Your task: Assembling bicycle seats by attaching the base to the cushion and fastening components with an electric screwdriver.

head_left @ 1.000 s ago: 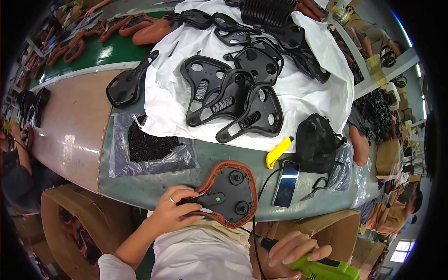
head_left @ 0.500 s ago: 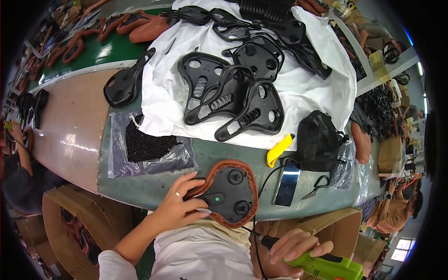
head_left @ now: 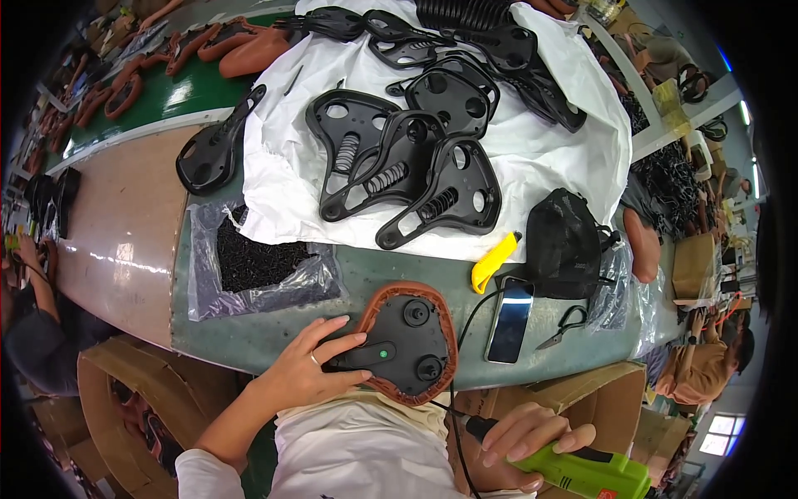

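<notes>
A bicycle saddle [head_left: 411,343] with a reddish-brown cover and black base lies underside up at the table's near edge. My left hand [head_left: 307,366] grips its narrow end, fingers stretched over the black base and a ring on one finger. Two round black posts and a small green dot show on the base. At the lower right, apart from the saddle, my right hand [head_left: 525,439] is closed round a lime-green electric screwdriver [head_left: 594,474]. Its dark front end points left, and its tip cannot be made out.
Black saddle bases [head_left: 399,170] lie piled on white sheeting [head_left: 540,183]. Nearby are a plastic bag of small black screws [head_left: 262,262], a yellow cutter [head_left: 496,262], a phone [head_left: 510,320], scissors [head_left: 565,326] and a black bag [head_left: 565,245]. Cardboard boxes [head_left: 116,416] flank me; co-workers sit at both sides.
My left hand has shifted its hold on the saddle's narrow end, its fingers now flatter; a pale flat piece by its fingertips no longer shows. My right hand keeps the screwdriver in nearly the same place.
</notes>
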The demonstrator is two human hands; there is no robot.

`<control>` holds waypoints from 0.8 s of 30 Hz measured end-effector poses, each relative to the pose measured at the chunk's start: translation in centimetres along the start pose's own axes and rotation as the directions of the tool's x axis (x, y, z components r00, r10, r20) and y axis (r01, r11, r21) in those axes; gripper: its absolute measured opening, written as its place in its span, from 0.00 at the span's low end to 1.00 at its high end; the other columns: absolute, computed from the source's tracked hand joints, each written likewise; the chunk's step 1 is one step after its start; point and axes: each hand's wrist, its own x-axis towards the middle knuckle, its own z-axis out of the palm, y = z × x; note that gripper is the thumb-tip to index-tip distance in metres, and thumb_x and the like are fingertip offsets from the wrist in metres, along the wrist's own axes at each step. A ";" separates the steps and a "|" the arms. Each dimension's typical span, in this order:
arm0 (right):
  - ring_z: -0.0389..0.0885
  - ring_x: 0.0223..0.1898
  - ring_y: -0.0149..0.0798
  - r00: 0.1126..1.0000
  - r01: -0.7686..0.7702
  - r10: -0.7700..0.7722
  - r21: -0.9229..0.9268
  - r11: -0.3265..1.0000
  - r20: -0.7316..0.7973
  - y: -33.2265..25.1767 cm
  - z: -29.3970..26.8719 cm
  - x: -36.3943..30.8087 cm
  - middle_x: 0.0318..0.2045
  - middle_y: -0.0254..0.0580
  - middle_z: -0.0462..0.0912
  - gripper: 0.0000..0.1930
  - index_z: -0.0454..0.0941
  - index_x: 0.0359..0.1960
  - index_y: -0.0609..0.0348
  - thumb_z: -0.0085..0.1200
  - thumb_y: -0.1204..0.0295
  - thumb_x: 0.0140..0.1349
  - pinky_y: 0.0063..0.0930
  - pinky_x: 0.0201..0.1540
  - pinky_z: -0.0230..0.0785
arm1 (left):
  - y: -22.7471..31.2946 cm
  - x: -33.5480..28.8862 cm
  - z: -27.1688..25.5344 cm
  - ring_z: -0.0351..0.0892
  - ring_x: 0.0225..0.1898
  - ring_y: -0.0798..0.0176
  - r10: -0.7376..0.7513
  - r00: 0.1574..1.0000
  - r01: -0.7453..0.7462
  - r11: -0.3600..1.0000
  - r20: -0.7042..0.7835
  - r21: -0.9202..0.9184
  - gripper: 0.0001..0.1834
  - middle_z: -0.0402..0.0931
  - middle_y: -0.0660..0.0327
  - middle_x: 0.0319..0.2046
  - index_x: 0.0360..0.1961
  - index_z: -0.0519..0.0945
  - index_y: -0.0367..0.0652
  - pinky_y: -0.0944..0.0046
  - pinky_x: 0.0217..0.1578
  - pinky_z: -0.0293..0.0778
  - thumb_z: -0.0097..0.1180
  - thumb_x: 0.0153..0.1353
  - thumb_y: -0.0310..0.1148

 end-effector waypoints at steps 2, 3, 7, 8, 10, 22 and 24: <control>0.88 0.20 0.45 1.000 0.001 -0.001 -0.004 1.000 -0.011 0.1 0.1 0.0 0.37 0.52 0.83 0.28 0.59 0.55 0.61 0.69 0.75 0.63 0.39 0.20 0.88 | -0.5 -0.3 0.2 0.64 0.74 0.44 -0.015 1.000 0.015 0.999 0.010 -0.052 0.20 0.74 0.63 0.70 0.47 0.92 0.65 0.30 0.67 0.71 0.78 0.50 0.41; 0.88 0.20 0.44 1.000 0.004 -0.004 -0.007 1.000 -0.021 0.1 0.2 -0.1 0.37 0.52 0.83 0.28 0.59 0.55 0.60 0.69 0.75 0.63 0.39 0.20 0.88 | -0.8 -0.4 0.4 0.64 0.75 0.43 -0.003 1.000 0.003 0.997 -0.002 -0.078 0.20 0.74 0.64 0.70 0.47 0.92 0.64 0.29 0.68 0.70 0.78 0.50 0.40; 0.88 0.20 0.44 0.999 0.004 -0.004 -0.005 1.000 -0.035 0.5 0.3 0.0 0.37 0.53 0.83 0.28 0.59 0.55 0.61 0.68 0.75 0.64 0.39 0.20 0.88 | -1.2 -0.7 0.8 0.62 0.76 0.41 0.060 0.998 -0.060 0.997 -0.008 -0.039 0.20 0.74 0.67 0.69 0.47 0.91 0.60 0.25 0.69 0.68 0.79 0.50 0.39; 0.88 0.20 0.44 0.999 0.016 -0.016 0.000 1.000 -0.040 0.7 0.2 0.1 0.36 0.53 0.83 0.28 0.59 0.55 0.61 0.68 0.75 0.63 0.38 0.20 0.87 | -1.2 -0.7 0.7 0.62 0.76 0.41 0.058 0.998 -0.058 0.998 -0.006 -0.038 0.20 0.74 0.67 0.69 0.47 0.91 0.60 0.25 0.69 0.68 0.79 0.50 0.39; 0.88 0.20 0.44 0.998 0.032 -0.032 0.008 0.999 -0.047 0.9 0.2 0.0 0.36 0.53 0.83 0.28 0.59 0.55 0.61 0.68 0.75 0.63 0.38 0.20 0.87 | -1.0 -0.4 0.5 0.62 0.77 0.41 0.054 0.997 -0.053 0.998 0.055 -0.022 0.20 0.75 0.69 0.69 0.47 0.91 0.58 0.23 0.69 0.66 0.78 0.51 0.38; 0.83 0.23 0.41 0.990 -0.025 0.027 0.015 1.000 -0.135 0.1 1.3 0.0 0.34 0.50 0.83 0.26 0.67 0.57 0.57 0.70 0.65 0.65 0.33 0.21 0.78 | -1.6 6.4 -2.0 0.84 0.51 0.45 -0.222 0.907 0.178 0.972 -0.358 -0.152 0.10 0.84 0.53 0.49 0.40 0.89 0.42 0.47 0.53 0.79 0.74 0.56 0.29; 0.82 0.22 0.40 0.988 -0.035 0.040 0.032 0.999 -0.149 0.0 1.0 -0.1 0.34 0.49 0.83 0.26 0.67 0.56 0.58 0.70 0.65 0.66 0.32 0.21 0.77 | -2.8 10.5 -1.0 0.84 0.46 0.49 -0.237 0.912 0.220 0.971 -0.334 -0.090 0.12 0.83 0.53 0.42 0.41 0.87 0.40 0.53 0.47 0.79 0.74 0.57 0.31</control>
